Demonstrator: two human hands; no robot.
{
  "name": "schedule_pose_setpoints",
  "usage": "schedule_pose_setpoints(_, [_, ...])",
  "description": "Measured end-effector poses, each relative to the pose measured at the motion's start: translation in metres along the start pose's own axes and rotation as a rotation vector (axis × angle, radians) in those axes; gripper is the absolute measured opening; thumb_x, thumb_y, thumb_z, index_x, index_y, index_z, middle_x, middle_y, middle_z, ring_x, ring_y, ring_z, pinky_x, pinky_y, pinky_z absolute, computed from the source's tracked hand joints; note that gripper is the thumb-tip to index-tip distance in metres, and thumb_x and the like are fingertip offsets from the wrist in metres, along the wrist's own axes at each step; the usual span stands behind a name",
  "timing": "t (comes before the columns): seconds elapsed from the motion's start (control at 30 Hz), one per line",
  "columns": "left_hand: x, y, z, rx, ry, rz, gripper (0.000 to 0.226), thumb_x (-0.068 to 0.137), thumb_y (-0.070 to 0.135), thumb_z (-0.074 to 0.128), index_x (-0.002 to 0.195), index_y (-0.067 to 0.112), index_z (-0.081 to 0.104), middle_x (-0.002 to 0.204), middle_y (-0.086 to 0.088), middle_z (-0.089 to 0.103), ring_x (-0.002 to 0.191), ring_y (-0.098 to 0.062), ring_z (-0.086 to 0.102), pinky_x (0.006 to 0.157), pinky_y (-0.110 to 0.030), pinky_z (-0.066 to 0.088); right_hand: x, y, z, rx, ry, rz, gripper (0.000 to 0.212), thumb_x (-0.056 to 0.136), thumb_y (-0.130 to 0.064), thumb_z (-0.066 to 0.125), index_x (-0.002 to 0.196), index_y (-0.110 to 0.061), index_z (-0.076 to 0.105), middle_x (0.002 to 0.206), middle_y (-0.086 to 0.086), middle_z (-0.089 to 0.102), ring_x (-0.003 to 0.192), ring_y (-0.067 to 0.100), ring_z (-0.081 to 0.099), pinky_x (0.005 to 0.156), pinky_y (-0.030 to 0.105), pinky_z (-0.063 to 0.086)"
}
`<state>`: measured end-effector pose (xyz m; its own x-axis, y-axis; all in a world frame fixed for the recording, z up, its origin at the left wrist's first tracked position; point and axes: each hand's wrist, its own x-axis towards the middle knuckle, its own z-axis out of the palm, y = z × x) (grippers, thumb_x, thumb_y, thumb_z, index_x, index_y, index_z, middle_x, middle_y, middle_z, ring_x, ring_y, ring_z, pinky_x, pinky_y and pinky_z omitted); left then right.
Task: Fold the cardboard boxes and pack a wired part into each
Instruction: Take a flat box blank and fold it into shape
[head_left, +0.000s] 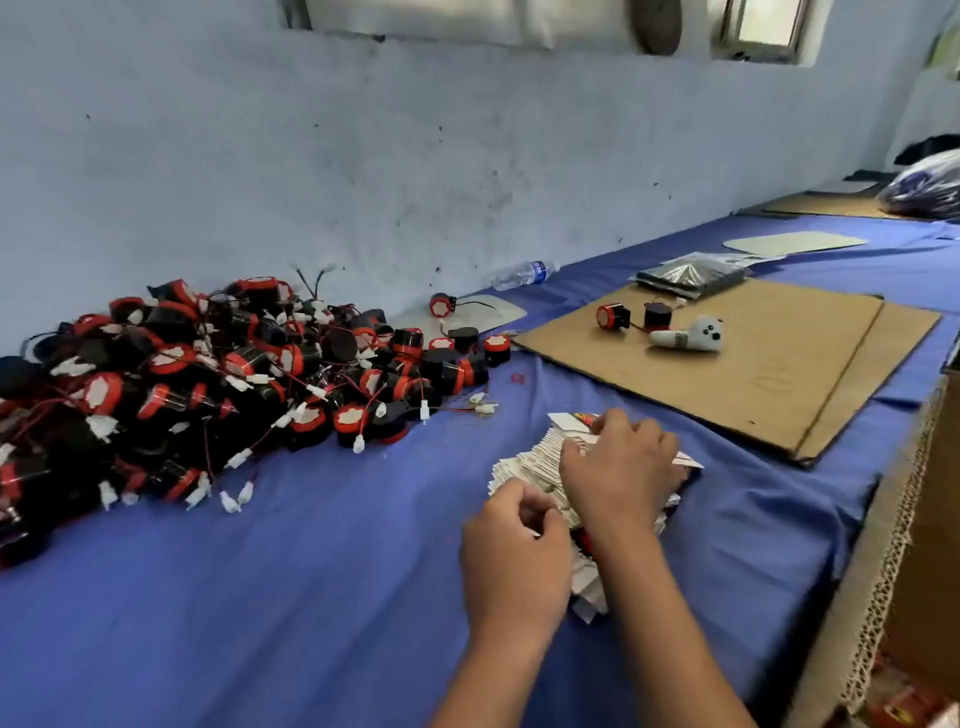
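A fanned stack of flat white box blanks (524, 465) lies on the blue cloth at centre right. My right hand (618, 467) rests on top of the stack, fingers spread over the cards. At the stack's near edge, my left hand (514, 551) curls its fingers and pinches one of the flat blanks. A large heap of black and red wired parts (208, 379) with white connectors covers the left of the cloth. Two more wired parts (631, 316) stand on a brown cardboard sheet (727, 374) at the right.
A white toy-like object (688, 335) lies on the cardboard sheet. A plastic bottle (524, 274) lies against the wall, with a dark plastic packet (688, 274) behind the sheet. A cardboard carton's corrugated edge (893, 545) runs along the right side. Bare blue cloth (260, 597) spreads in front.
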<state>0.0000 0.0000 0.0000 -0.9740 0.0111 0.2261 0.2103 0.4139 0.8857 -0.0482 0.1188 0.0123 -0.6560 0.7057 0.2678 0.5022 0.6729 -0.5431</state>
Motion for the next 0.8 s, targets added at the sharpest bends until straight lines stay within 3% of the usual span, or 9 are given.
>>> schedule_pose_setpoints(0.13, [0.028, 0.002, 0.025, 0.035, 0.063, 0.011, 0.018, 0.086, 0.017, 0.064, 0.071, 0.025, 0.059, 0.069, 0.010, 0.067, 0.070, -0.012, 0.063, 0.067, -0.035, 0.052, 0.022, -0.004, 0.023, -0.126, -0.280, 0.076, 0.061, 0.089, -0.047, 0.059, 0.146, -0.031, 0.045, 0.161, 0.016, 0.028, 0.152, 0.037, 0.013, 0.119, 0.058, 0.020])
schedule_pose_setpoints(0.2, [0.037, -0.008, 0.034, 0.048, 0.042, -0.020, 0.016, 0.086, 0.013, 0.064, 0.074, 0.023, 0.061, 0.071, 0.007, 0.068, 0.074, -0.015, 0.064, 0.072, -0.038, 0.053, 0.027, -0.002, 0.033, -0.214, -0.320, 0.048, 0.057, 0.093, -0.049, 0.054, 0.147, -0.033, 0.044, 0.157, 0.014, 0.038, 0.148, 0.035, 0.025, 0.119, 0.060, 0.016])
schedule_pose_setpoints(0.27, [0.044, -0.019, 0.038, 0.027, 0.031, -0.102, 0.014, 0.085, 0.011, 0.066, 0.075, 0.021, 0.065, 0.073, 0.006, 0.070, 0.076, -0.017, 0.066, 0.076, -0.041, 0.055, 0.027, -0.001, 0.035, -0.264, -0.229, -0.027, 0.040, 0.093, -0.046, 0.055, 0.130, -0.032, 0.059, 0.131, 0.005, 0.063, 0.130, 0.028, 0.051, 0.116, 0.057, 0.023])
schedule_pose_setpoints(0.37, [0.052, -0.029, 0.040, -0.104, 0.058, -0.212, 0.015, 0.084, 0.008, 0.067, 0.074, 0.018, 0.067, 0.073, 0.004, 0.072, 0.075, -0.019, 0.068, 0.076, -0.042, 0.057, 0.019, -0.004, 0.030, -0.262, -0.117, -0.136, 0.028, 0.096, -0.044, 0.052, 0.110, -0.027, 0.070, 0.105, 0.002, 0.074, 0.107, 0.027, 0.065, 0.115, 0.053, 0.028])
schedule_pose_setpoints(0.43, [0.055, -0.029, 0.036, -0.341, 0.093, -0.304, 0.014, 0.088, 0.006, 0.064, 0.077, 0.013, 0.065, 0.077, -0.004, 0.072, 0.068, -0.025, 0.067, 0.063, -0.039, 0.057, 0.014, -0.005, 0.022, -0.153, -0.076, -0.193, 0.033, 0.104, -0.039, 0.043, 0.102, -0.023, 0.072, 0.101, 0.004, 0.074, 0.101, 0.029, 0.066, 0.104, 0.045, 0.039])
schedule_pose_setpoints(0.5, [0.059, -0.030, 0.021, -0.583, 0.137, -0.374, 0.010, 0.096, 0.010, 0.061, 0.086, 0.008, 0.063, 0.085, -0.010, 0.070, 0.063, -0.023, 0.065, 0.051, -0.032, 0.052, 0.003, -0.010, 0.013, 0.096, 0.050, -0.266, 0.036, 0.108, -0.033, 0.042, 0.095, -0.017, 0.071, 0.091, 0.007, 0.073, 0.088, 0.031, 0.063, 0.073, 0.038, 0.041])
schedule_pose_setpoints(0.6, [0.057, -0.044, -0.024, -0.800, 0.220, -0.353, 0.015, 0.104, 0.027, 0.059, 0.106, 0.013, 0.060, 0.101, -0.004, 0.068, 0.083, -0.019, 0.070, 0.064, -0.033, 0.058, -0.031, -0.036, 0.001, 0.644, 0.194, -0.399, 0.031, 0.105, -0.026, 0.053, 0.082, -0.012, 0.068, 0.061, -0.002, 0.057, 0.057, 0.015, 0.047, 0.056, 0.038, 0.032])
schedule_pose_setpoints(0.7, [0.043, -0.076, -0.084, -0.866, 0.283, -0.311, 0.023, 0.102, 0.041, 0.059, 0.117, 0.023, 0.061, 0.111, 0.002, 0.071, 0.098, -0.016, 0.071, 0.081, -0.038, 0.059, -0.074, -0.072, 0.016, 1.186, -0.235, -0.261, 0.046, 0.099, -0.035, 0.056, 0.071, 0.001, 0.048, 0.063, 0.018, 0.036, 0.061, 0.020, 0.030, 0.054, 0.040, 0.028])
schedule_pose_setpoints(0.8, [0.018, -0.111, -0.149, -0.704, 0.468, -0.296, 0.007, 0.100, 0.029, 0.067, 0.101, 0.024, 0.071, 0.102, -0.005, 0.079, 0.085, -0.016, 0.074, 0.075, -0.040, 0.062, -0.116, -0.098, 0.048, 1.349, -0.803, 0.034, 0.046, 0.090, -0.035, 0.060, 0.083, 0.010, 0.055, 0.075, 0.019, 0.049, 0.073, 0.027, 0.044, 0.062, 0.041, 0.052])
